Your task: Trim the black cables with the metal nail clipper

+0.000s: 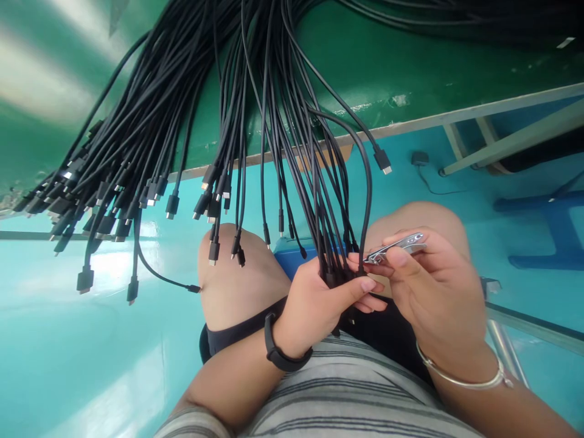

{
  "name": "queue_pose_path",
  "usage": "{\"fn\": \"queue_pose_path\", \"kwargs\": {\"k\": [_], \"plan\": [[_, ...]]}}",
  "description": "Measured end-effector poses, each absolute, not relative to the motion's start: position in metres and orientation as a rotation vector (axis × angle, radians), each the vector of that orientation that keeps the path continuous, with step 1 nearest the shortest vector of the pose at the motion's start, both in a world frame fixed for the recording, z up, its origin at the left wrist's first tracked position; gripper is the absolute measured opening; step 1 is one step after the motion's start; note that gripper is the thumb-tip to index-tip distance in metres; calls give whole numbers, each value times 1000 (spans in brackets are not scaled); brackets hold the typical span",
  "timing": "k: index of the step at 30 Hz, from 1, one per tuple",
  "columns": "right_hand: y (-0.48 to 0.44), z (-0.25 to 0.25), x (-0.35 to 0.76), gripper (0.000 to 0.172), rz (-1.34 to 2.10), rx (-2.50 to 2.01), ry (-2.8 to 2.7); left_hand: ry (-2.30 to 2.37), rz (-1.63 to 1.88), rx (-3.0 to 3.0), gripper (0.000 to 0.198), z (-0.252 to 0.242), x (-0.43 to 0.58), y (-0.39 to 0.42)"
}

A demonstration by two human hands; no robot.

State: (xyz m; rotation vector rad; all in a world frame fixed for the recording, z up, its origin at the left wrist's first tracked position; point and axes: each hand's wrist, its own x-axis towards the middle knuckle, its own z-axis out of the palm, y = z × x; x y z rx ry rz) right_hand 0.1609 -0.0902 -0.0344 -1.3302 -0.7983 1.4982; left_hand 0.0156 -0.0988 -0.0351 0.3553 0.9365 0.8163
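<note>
from the head camera, looking down past a striped shirt [347,389] and two bare knees [237,274]: the left hand [319,298] is clenched around a dense bunch of thin, smooth black cables [269,121], its fingers curled tightly over the strands near their ends. a black wristband [283,347] circles that wrist. the right hand [433,292] grasps a small, shiny metal nail clipper [395,248] between thumb and fingers, with its tip just beside the cables held in the left hand. a thin silver bangle [460,377] loops the right wrist. from the left hand, the cables fan up and outward across a green bench [365,61] with a pale metal edge strip [456,106]. many end in small rectangular plugs [171,205], which dangle in a ragged fringe past the bench's near edge, above a glossy teal floor [91,340]. one long cable [365,182] arches in a loop at the right side of the bunch. a blue stool [556,231] stands on the floor at the far right.
</note>
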Motion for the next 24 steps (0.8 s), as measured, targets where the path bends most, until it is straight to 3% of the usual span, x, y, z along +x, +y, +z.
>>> {"fn": "queue_pose_path", "kwargs": {"k": [10,17,24], "plan": [[-84,-32,159,9,1592,-1202,-786,1036,842,410,37,-34,13,-100],[-80,-34,160,15,1608,-1222,-762,981,841,432,22,-34,11,-99],[-82,-39,163,15,1618,-1277,-833,970,840,430,23,-33,12,-98]]}}
